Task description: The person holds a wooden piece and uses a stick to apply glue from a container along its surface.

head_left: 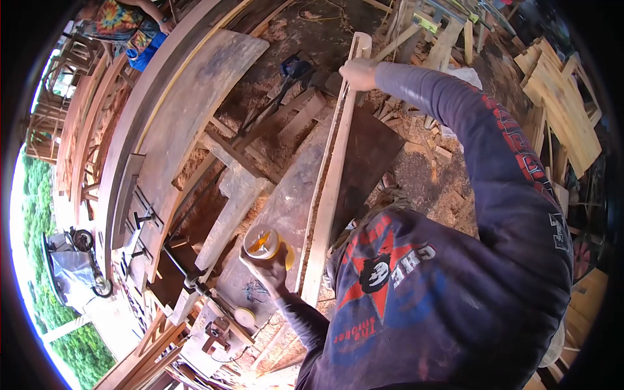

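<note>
My left hand [275,268] is closed around a wide-mouthed plastic tub [268,235] with a pale rim and a yellow-orange substance inside. The tub is tilted so its mouth faces me. A long, narrow wooden beam [333,175] runs from near my body to the far end of the work surface, a rough brown line along its side. At its far end is my right hand [359,73], fingers closed and touching the wood. Whether a small tool sits in those fingers is hidden.
Clamps [144,218] grip a large curved wooden piece [172,123] on the left. A power tool [296,68] lies beyond the beam among shavings. Stacked boards [562,107] stand at right. Another person [120,23] is at top left. A motorcycle [81,263] is parked outside.
</note>
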A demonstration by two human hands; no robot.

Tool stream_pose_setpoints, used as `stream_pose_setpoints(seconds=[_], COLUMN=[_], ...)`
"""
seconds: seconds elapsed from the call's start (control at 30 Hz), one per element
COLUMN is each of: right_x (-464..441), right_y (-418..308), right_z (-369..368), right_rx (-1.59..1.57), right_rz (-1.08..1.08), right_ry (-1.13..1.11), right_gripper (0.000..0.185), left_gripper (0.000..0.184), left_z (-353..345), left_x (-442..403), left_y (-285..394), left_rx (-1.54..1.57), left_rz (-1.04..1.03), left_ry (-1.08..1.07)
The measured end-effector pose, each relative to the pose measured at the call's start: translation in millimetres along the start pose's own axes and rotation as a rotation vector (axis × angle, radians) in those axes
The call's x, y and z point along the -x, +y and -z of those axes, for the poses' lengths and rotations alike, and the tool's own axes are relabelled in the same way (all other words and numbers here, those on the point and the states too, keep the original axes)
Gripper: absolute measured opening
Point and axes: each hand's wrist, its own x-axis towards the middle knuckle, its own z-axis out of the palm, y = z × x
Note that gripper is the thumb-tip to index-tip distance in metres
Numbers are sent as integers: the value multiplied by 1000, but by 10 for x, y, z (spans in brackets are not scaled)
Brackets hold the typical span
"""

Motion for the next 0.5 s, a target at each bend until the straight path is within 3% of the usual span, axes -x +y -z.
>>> stream_pose_setpoints(seconds=[0.1, 0.3, 0.37, 0.5], right_x=[29, 87, 173, 314], right_y=[249, 114, -164, -556], right_z=[-102, -191, -27, 22], right_rx=[-37, 41, 26, -77], right_rz=[-137, -112, 84, 213], right_ry=[107, 98, -13, -38], right_gripper=[17, 16, 21, 19], left_gripper=[86, 86, 86, 88], left_z=[100, 135, 106, -50], left_x=[126, 133, 70, -100], left_y=[-120, -70, -10, 103], left_rx=[-11, 37, 10, -22], left_rz=[8, 1, -9, -68], left_ry=[-24, -41, -43, -57])
